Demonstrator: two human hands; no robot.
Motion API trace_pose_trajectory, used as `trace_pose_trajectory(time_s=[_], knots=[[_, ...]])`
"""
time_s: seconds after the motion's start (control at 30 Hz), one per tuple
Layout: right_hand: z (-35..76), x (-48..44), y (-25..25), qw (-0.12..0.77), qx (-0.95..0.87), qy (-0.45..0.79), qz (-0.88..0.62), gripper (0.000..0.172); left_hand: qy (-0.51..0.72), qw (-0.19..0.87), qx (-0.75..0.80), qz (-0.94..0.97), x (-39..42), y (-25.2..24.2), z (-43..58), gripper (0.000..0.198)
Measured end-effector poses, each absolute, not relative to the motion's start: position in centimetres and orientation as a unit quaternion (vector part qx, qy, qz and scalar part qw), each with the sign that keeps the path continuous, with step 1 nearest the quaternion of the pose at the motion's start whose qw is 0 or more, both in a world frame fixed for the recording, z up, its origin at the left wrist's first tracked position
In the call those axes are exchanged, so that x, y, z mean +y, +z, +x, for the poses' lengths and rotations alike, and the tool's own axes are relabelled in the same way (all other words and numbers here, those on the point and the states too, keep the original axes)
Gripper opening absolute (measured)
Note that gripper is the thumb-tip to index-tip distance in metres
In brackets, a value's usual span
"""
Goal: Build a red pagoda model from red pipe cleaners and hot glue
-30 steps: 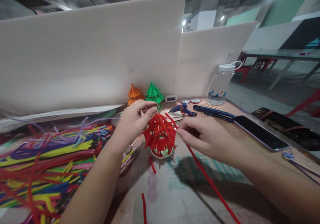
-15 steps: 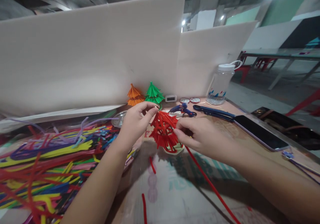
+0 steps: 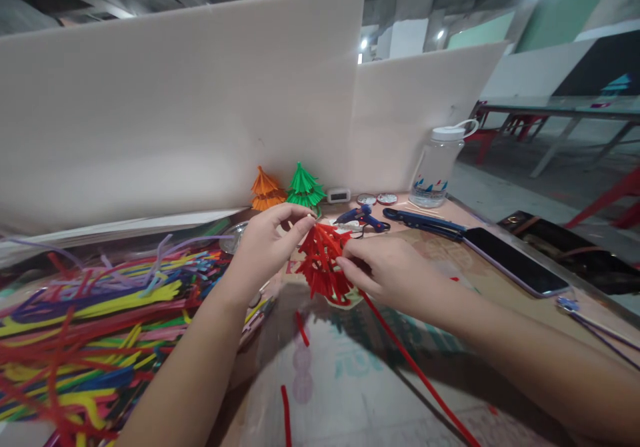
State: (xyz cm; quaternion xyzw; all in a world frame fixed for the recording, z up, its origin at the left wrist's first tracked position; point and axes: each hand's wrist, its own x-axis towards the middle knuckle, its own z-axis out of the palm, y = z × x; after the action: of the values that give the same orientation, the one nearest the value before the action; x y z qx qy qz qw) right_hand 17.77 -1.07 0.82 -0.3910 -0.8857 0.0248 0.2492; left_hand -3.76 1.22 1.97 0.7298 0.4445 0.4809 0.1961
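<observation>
A red pipe-cleaner tree (image 3: pixel 323 260) with fringed tiers leans a little between my hands, over a pale base (image 3: pixel 345 300). My left hand (image 3: pixel 275 237) pinches its tip between thumb and fingers. At the tree's right side, my right hand (image 3: pixel 373 264) is closed, thumb and fingertips pressed against the red strands. A long red pipe cleaner (image 3: pixel 415 367) trails from near the right hand down toward the front edge of view. What exactly the right fingertips grip is partly hidden. Two short red pieces (image 3: pixel 287 414) lie on the work surface.
Many coloured pipe cleaners (image 3: pixel 100 340) are heaped at left. Behind stand an orange tree (image 3: pixel 267 189) and a green tree (image 3: pixel 305 186) before a white panel (image 3: pixel 200 114). A blue glue gun (image 3: pixel 361 216), pliers-like blue tool (image 3: pixel 425 224), phone (image 3: pixel 515 260) and water bottle (image 3: pixel 437 167) stretch rightward.
The whole view has shifted slightly. My right hand has moved a little left, closer over the red tree's side. My left hand keeps its pinch at the tip.
</observation>
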Motion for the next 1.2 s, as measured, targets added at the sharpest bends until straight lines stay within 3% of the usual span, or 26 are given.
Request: trace_pose_trajectory(time_s=[1.2], knots=[[17.25,-1.50,0.08,0.255,-0.878,0.029,-0.404,0.027,0.412,0.076,0.417,0.807,1.15,2.30,-3.66,0.014]])
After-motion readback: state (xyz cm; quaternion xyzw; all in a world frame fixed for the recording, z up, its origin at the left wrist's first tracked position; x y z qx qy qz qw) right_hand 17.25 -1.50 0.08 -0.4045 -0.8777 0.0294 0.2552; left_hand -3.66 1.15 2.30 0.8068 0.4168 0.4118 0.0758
